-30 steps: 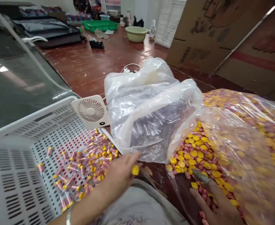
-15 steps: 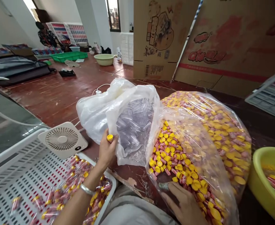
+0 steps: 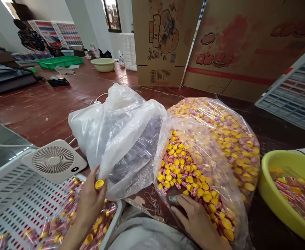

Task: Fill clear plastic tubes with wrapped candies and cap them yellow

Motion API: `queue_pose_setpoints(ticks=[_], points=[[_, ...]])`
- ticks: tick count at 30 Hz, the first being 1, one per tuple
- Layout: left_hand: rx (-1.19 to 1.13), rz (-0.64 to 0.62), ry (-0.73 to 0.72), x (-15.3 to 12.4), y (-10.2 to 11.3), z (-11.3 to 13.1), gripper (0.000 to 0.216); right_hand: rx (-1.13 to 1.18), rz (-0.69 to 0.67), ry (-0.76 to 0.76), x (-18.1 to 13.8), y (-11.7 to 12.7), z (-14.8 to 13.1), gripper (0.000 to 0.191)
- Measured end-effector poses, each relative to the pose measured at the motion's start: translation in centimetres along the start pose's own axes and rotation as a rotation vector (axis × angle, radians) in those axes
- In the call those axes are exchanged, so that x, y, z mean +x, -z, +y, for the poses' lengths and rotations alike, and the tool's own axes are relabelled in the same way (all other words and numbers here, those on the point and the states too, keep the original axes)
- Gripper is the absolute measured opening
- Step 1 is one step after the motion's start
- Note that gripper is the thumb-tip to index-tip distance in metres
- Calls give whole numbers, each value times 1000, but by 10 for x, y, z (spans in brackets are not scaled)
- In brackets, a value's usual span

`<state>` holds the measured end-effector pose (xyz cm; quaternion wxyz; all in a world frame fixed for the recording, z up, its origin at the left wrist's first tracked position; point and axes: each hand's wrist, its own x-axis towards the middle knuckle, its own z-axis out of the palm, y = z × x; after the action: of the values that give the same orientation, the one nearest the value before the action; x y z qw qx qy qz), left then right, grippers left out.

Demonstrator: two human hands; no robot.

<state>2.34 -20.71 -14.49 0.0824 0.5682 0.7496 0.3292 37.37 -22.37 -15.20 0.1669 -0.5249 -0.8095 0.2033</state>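
My left hand (image 3: 91,196) is closed around a small yellow cap (image 3: 99,184). Its fingertips also pinch the rim of a white plastic bag (image 3: 126,135), pulling that edge toward the left. Inside this bag lie clear plastic pieces (image 3: 135,158), their exact kind hard to make out. My right hand (image 3: 196,218) rests, fingers stretched and apart, at the mouth of a clear plastic bag (image 3: 220,152) full of yellow caps (image 3: 177,162) and red-and-white wrapped candies. A greyish cover (image 3: 172,198) sits on one of its fingertips.
At lower left, a white perforated basket (image 3: 19,198) holds filled, yellow-capped tubes (image 3: 56,225); a small fan (image 3: 54,160) sits on its rim. A yellow basin (image 3: 269,187) with candies stands right. Cardboard sheets (image 3: 162,41) lean behind. A person (image 3: 30,38) sits far back.
My left hand has drawn the white bag's rim left and down, so its mouth looks narrower. The whole view has shifted rightward. My right hand stays at the clear bag's mouth.
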Motion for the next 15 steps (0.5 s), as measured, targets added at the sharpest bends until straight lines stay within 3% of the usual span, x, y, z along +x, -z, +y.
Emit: queue_pose_setpoints(ticks=[3,5,7,9,11,15], points=[[152,165,-223,-3,9,16,54,-25,23,24,4,-1,-2,7],[151,182,-413,-1,9,35,44,-54,62,39,7,-1,-2,9],[200,21,-507,6,2,51,39,-95,116,40,7,0,0,12],[402,-236,-450,16,-9,61,39,-136,165,20,8,1,2,14],[612,-399,-342,26,-20,65,37,-157,190,-10,8,3,3,15],[693,-447,-338,41,-33,60,38,-148,151,5,16,6,-6,13]])
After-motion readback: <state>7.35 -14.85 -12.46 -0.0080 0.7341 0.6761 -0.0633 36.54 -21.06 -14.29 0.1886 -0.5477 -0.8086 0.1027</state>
